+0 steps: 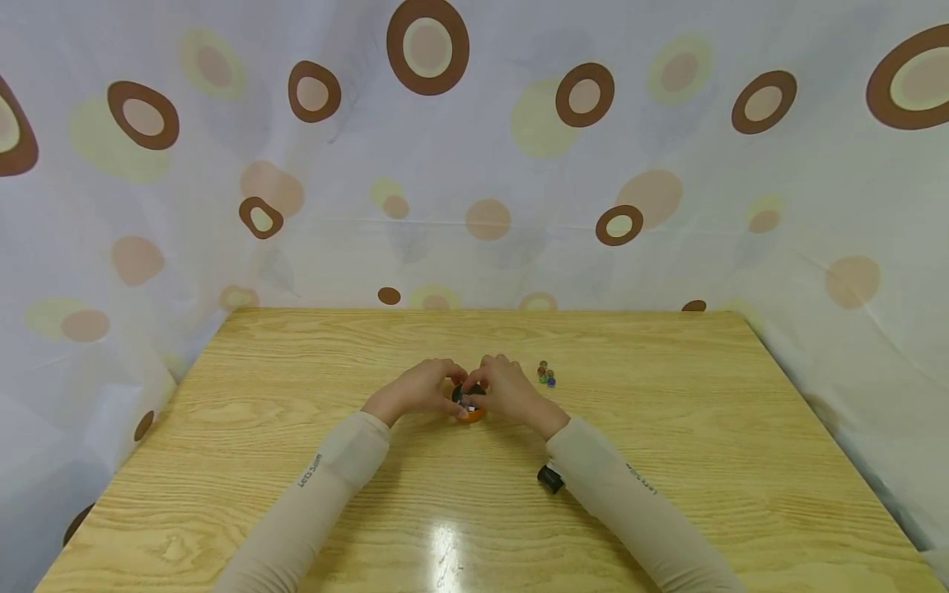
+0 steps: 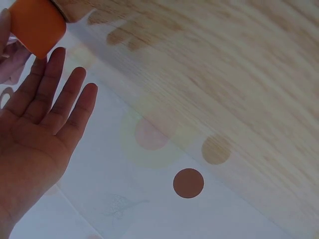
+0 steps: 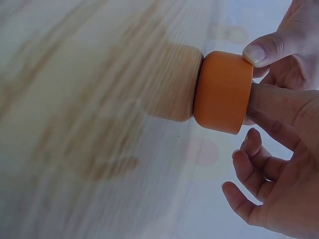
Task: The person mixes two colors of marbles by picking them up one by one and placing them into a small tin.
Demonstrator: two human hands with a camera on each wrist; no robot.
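A small orange cup (image 3: 223, 92) with a dark inside stands on the wooden table. My left hand (image 1: 424, 385) grips it by the rim, thumb on the near side and fingertips on the far side. The other fingers of this hand (image 2: 47, 114) stretch out past the cup in the left wrist view. From the right, my right hand (image 1: 511, 387) reaches over the rim with thumb and forefinger down inside the cup (image 1: 471, 417). Its remaining fingers (image 3: 249, 169) curl loosely outside. I cannot tell whether those fingertips hold anything, as the cup wall hides them.
Several small glass marbles, one of them blue (image 1: 551, 381), lie in a cluster to the right of the hands. A small black object (image 1: 551, 478) sits partly under the right sleeve (image 1: 630, 502). Patterned cloth (image 1: 489, 148) hangs behind the table (image 1: 296, 346) and along both sides.
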